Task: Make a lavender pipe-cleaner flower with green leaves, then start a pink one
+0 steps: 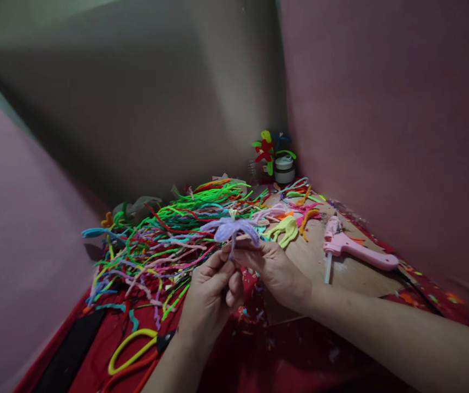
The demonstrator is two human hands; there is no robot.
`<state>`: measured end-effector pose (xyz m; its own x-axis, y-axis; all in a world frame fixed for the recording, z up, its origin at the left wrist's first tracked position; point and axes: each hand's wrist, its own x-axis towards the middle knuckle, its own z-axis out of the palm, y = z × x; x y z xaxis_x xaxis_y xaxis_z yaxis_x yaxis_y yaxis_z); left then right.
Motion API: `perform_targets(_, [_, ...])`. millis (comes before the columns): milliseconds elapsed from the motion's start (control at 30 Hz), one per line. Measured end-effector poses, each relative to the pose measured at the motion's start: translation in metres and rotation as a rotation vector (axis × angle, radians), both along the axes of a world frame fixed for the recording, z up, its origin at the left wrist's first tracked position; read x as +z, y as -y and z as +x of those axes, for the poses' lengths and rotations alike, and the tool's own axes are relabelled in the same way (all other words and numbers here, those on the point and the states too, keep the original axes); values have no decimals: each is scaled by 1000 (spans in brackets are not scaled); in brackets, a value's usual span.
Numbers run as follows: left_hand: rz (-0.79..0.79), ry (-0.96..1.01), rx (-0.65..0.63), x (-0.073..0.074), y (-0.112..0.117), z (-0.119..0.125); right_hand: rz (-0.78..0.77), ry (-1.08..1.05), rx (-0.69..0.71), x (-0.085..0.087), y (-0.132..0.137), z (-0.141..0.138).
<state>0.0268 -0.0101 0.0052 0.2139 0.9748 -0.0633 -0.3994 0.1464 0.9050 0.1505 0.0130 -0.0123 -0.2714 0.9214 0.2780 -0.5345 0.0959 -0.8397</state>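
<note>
A lavender pipe-cleaner flower (228, 229) with drooping petals and a pale yellowish centre stands upright in front of me. My left hand (220, 281) pinches its short stem from below with closed fingers. From the other side, my right hand (273, 267) is closed on the flower just under its petals, fingers touching it. The exact grip of the right fingertips is partly hidden behind the petals. Behind the hands spreads a big pile of loose pipe cleaners (164, 240) in many colours.
A pink glue gun (353, 248) lies on a cardboard sheet (341, 281) at the right. Yellow- and orange-handled scissors (134, 355) rest at the lower left by a black strip (68, 355). A red pipe-cleaner flower (264, 150) and a white-lidded container (284, 170) stand at the back.
</note>
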Motion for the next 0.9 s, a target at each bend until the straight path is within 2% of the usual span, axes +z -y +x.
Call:
perform_targets(233, [-93, 234, -291, -6, -7, -11, 44, -34, 118, 2, -1, 3])
perform_targets(367, [-84, 294, -356, -10, -8, -13, 40, -31, 139, -1, -3, 3])
perform_targets(467, [-82, 268, -350, -8, -7, -12, 64, -22, 127, 0, -3, 4])
perform_targets(567, [-83, 179, -285, -3, -4, -10, 91, -4, 75, 3, -3, 6])
perform_targets(633, [-51, 80, -197, 0, -2, -7, 79, 1, 45, 5, -2, 6])
perform_targets(767, [131, -260, 24, 1, 4, 0, 33, -10, 48, 6, -1, 3])
perform_targets(900, [332, -551, 237, -4, 8, 4, 100, 5, -7, 7, 0, 1])
